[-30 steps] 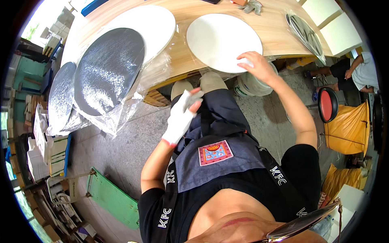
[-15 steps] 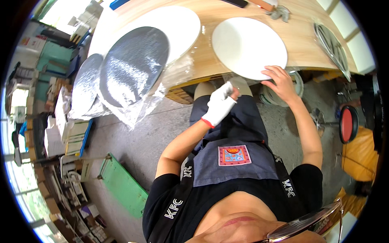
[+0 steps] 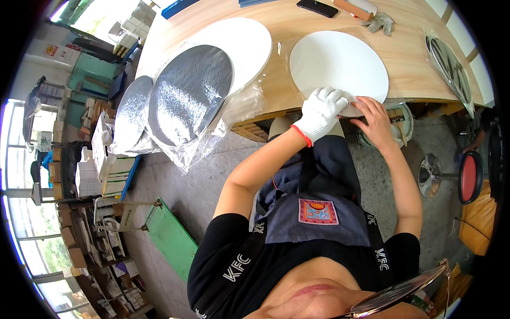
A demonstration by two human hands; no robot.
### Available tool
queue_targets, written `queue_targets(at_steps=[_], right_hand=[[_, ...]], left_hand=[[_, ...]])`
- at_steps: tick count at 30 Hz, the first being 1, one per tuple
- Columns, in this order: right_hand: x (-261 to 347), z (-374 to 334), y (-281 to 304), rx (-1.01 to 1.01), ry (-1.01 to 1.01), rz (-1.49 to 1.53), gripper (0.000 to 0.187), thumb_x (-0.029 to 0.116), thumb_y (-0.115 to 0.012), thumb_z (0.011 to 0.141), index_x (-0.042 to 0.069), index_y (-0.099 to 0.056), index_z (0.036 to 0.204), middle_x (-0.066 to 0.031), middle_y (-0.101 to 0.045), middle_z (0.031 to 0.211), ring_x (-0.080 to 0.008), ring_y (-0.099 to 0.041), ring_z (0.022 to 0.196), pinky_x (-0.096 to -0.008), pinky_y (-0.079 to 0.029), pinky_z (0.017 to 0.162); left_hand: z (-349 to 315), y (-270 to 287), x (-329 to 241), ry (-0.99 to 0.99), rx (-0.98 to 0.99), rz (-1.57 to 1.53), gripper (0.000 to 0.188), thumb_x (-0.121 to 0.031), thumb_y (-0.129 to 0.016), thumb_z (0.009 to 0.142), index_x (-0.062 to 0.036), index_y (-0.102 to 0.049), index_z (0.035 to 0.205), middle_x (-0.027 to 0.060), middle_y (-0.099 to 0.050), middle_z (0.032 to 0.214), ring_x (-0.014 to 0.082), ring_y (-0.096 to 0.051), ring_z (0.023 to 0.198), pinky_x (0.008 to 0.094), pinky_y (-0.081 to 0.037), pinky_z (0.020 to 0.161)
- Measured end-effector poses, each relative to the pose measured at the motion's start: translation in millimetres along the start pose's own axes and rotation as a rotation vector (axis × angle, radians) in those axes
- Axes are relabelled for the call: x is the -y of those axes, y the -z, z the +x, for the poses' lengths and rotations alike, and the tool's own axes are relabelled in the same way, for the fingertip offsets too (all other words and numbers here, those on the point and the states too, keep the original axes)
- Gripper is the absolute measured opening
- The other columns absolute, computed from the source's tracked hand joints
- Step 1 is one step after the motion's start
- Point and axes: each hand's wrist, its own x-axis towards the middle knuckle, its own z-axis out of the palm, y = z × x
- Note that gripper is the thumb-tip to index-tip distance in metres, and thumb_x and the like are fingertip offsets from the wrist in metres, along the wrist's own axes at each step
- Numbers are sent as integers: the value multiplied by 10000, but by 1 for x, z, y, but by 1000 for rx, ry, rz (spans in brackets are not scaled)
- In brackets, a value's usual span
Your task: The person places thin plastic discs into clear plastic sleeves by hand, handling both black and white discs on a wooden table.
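A white round board (image 3: 340,61) lies on the table with clear plastic film around its edge. My left hand (image 3: 323,112), in a white knitted glove with a red cuff, is over the board's near edge. Its fingers are curled; what they grip, if anything, is hidden beneath them. Beside it, my bare right hand (image 3: 376,123) touches the near right edge with its fingertips, fingers stretched and thumb apart. To the left, a dark shiny disc (image 3: 191,90) in clear film overlaps a larger white round board (image 3: 247,45).
Another film-wrapped disc (image 3: 133,109) sits at the table's left edge. Farther back are a black phone (image 3: 317,8) and a grey glove (image 3: 380,24). Wrapped dark discs (image 3: 449,69) lie at right. Below stand a bucket (image 3: 404,125), a red-seated stool (image 3: 469,177) and a green cart (image 3: 169,236).
My left hand has moved up from above my lap onto the board's near edge. My right hand stays at the board's near right edge. The whole view has shifted slightly.
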Motion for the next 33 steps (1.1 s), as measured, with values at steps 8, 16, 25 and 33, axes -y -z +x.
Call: queue_targets(at_steps=[8, 16, 25, 33], right_hand=[[-25, -5, -1, 1, -12, 63, 441, 217, -751, 793, 114, -628, 1205, -61, -571, 1321, -270, -514, 1246, -411, -423, 1028], [-40, -36, 5, -52, -116, -72, 529, 261, -789, 786, 158, -594, 1266, -32, -519, 1384, -267, -448, 1308, -438, -383, 1075], [-111, -20, 16, -262, -399, -109, 264, 308, -639, 929, 111, -677, 1102, -69, -649, 1209, -279, -587, 1128, -433, -453, 932], [-141, 1, 36, -6, -662, 354, 237, 199, -746, 809, 12, -678, 937, -130, -721, 824, -263, -693, 787, -370, -525, 740]], left_hand=[[1, 22, 7, 51, 158, -97, 520, -269, -817, 665, -147, -645, 1141, 85, -595, 1254, 328, -552, 1165, 439, -445, 980], [-12, 31, 3, -45, 174, -58, 473, -172, -796, 669, -131, -675, 1124, 105, -619, 1257, 333, -565, 1181, 451, -439, 1031], [14, 32, 1, 82, 183, -110, 310, -157, -694, 827, -122, -673, 1134, 107, -643, 1217, 341, -581, 1146, 424, -461, 986], [61, -9, 32, 4, 282, -8, 379, -216, -657, 861, -158, -629, 1234, 103, -536, 1386, 341, -494, 1267, 457, -406, 1048]])
